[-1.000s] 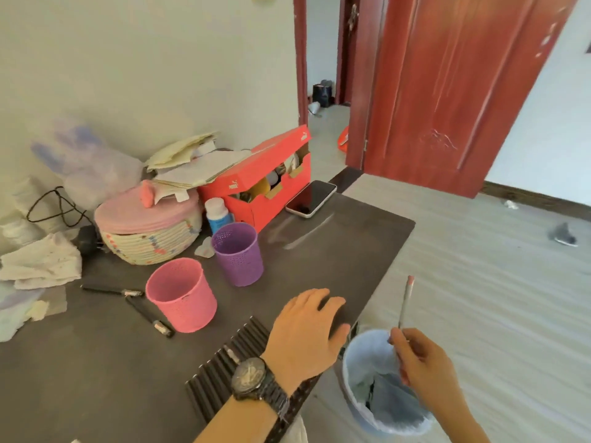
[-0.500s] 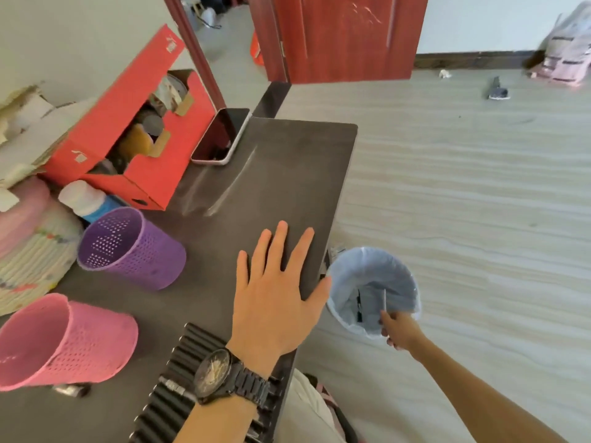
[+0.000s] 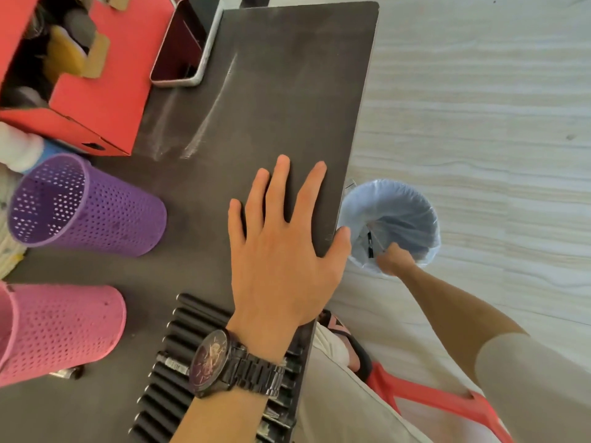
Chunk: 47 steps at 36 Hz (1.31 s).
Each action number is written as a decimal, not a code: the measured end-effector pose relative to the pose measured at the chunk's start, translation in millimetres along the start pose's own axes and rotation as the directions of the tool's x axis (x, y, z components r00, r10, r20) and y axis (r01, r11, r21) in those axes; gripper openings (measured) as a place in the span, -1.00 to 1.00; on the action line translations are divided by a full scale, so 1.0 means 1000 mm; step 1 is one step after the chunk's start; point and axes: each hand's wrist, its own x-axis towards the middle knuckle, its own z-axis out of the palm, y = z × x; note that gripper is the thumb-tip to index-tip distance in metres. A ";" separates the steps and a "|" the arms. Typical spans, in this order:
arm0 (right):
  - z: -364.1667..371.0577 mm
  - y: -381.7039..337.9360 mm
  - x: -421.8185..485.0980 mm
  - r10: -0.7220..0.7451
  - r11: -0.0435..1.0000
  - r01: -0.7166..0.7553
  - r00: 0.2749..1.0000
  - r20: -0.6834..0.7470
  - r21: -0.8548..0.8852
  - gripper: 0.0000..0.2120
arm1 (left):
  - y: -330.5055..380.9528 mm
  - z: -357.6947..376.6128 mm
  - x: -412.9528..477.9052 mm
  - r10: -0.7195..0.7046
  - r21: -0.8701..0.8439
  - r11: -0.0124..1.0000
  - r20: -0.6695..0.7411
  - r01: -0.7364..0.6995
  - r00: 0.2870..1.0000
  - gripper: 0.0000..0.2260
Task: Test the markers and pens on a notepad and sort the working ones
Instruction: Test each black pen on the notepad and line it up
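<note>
Left hand [image 3: 281,251] is laid flat on the dark matte table [image 3: 287,91]. Fingers are straight and spread, nothing is held, and the thumb tip sits at the right edge.

Right hand [image 3: 395,260] hangs off the table, low over the round floor bin lined with a pale blue plastic bag [image 3: 427,206], just beside that edge. Its fingers are curled. A thin pale pen [image 3: 375,236] runs from the fingertips down into the bin and appears to be pinched, but the hand is small and seen from the back, so the grip is judged rather than clearly seen. A short black marker [image 3: 370,246] lies inside the bin.

Step is judged to be the discard of a failed pen, with release not yet made.

Key relation for the next pick:
- The row of black cylindrical markers [image 3: 179,346] lies side by side at the near table edge, partly covered by the left wrist and forearm.
- Long axes run across the table toward its right edge, slightly slanted.
- Left hand is much nearer. The right hand is well apart and below table level, so it would have to be raised and brought across the left forearm.

The purple perforated plastic cup [image 3: 96,215] and pink perforated plastic cup [image 3: 64,330] stand left of the row. Contents cannot be seen. No notepad is in view.
</note>
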 end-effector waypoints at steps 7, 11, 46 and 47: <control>0.009 0.006 -0.012 -0.080 0.971 0.088 0.996 0.046 -0.224 -0.66 | 0.000 0.001 0.000 -0.009 -0.013 1.000 0.006 0.009 1.000 -0.34; 0.000 0.010 -0.025 -0.150 0.959 0.150 0.989 0.022 -0.238 -0.70 | -0.001 0.000 0.001 0.004 -0.028 1.000 0.017 -0.004 1.000 -0.35; 0.034 -0.147 -0.446 -0.989 -0.088 0.992 -0.076 0.125 -0.089 -0.79 | -0.092 -0.055 -0.387 -0.864 -0.383 0.503 -0.229 0.775 0.448 -0.58; 0.043 -0.159 -0.448 -0.978 -0.130 0.983 -0.107 0.177 -0.126 -0.81 | -0.093 -0.052 -0.391 -0.873 -0.380 0.488 -0.230 0.786 0.431 -0.58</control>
